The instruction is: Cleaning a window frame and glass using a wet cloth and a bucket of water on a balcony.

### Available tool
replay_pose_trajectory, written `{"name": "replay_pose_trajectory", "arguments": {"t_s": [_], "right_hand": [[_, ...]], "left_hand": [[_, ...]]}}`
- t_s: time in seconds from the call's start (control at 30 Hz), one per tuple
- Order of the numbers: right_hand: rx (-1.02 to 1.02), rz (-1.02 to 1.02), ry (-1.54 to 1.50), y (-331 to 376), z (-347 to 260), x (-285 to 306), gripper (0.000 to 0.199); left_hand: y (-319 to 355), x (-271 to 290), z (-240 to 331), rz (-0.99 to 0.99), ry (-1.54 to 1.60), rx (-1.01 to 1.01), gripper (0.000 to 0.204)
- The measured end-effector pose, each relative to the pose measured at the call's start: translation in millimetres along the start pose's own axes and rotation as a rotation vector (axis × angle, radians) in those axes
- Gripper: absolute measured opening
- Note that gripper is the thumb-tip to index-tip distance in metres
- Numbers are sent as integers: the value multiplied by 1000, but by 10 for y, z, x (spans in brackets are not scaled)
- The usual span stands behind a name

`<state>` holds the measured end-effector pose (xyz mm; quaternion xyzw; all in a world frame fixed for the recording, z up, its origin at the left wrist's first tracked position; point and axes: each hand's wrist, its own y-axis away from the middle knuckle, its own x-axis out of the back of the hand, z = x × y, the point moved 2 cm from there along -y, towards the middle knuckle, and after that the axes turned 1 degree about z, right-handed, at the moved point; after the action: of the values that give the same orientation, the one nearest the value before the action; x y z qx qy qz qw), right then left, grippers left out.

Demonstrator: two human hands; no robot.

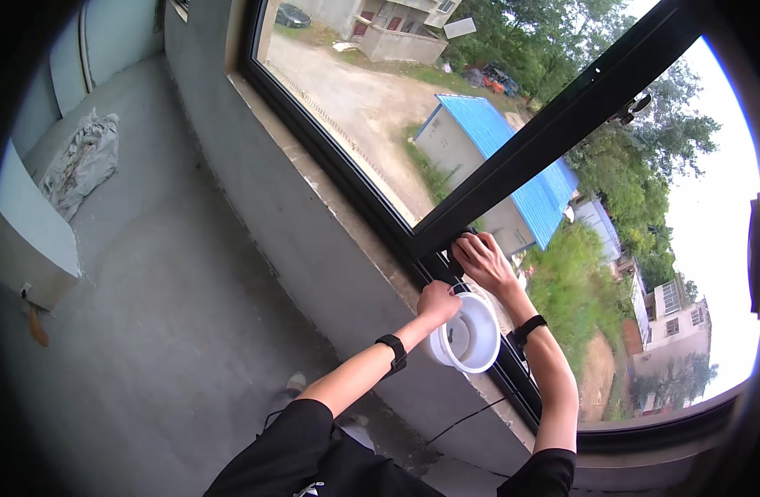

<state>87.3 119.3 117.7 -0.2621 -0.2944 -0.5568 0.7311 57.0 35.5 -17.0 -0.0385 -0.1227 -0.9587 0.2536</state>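
Observation:
A small white plastic bucket (484, 325) hangs at the window sill, tilted so that its inside shows, with a few small dark bits at the bottom. My left hand (439, 303) is closed on the bucket's near rim or handle. Just beyond it, my right hand (484, 262) is curled at the lower end of the black window sash post (513, 161), beside the track. Something dark lies under its fingers, but I cannot make out what. Both wrists wear black bands.
The black window track (338, 182) runs along the sill, with an opening on its right side. Outdoors stands a shed with a blue roof (536, 207). A thin black cable (467, 421) hangs by the wall. A crumpled whitish sack (83, 161) lies on the concrete floor (173, 331).

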Motion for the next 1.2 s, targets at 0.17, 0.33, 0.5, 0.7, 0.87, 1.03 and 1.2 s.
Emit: {"name": "replay_pose_trajectory", "arguments": {"t_s": [0.17, 0.33, 0.5, 0.7, 0.87, 1.03, 1.2], "right_hand": [[-360, 290, 285, 245, 965, 1081, 51], [-931, 889, 470, 337, 1847, 2234, 62], [-932, 772, 462, 256, 1657, 1818, 60], [-281, 231, 233, 252, 244, 300, 35], [-40, -15, 66, 411, -277, -207, 43], [-24, -102, -71, 386, -199, -45, 50], [-116, -75, -123, 710, -195, -17, 53]], "left_hand": [[-48, -77, 53, -32, 55, -10, 13], [-78, -71, -96, 10, 69, -33, 16], [-33, -74, -58, 40, 169, -56, 23], [-112, -65, -132, 3, 46, -50, 14], [-41, -60, -45, -64, 62, 93, 20], [-57, 16, -44, -29, 44, 14, 19], [-132, -22, -77, -32, 87, -11, 11]]}}
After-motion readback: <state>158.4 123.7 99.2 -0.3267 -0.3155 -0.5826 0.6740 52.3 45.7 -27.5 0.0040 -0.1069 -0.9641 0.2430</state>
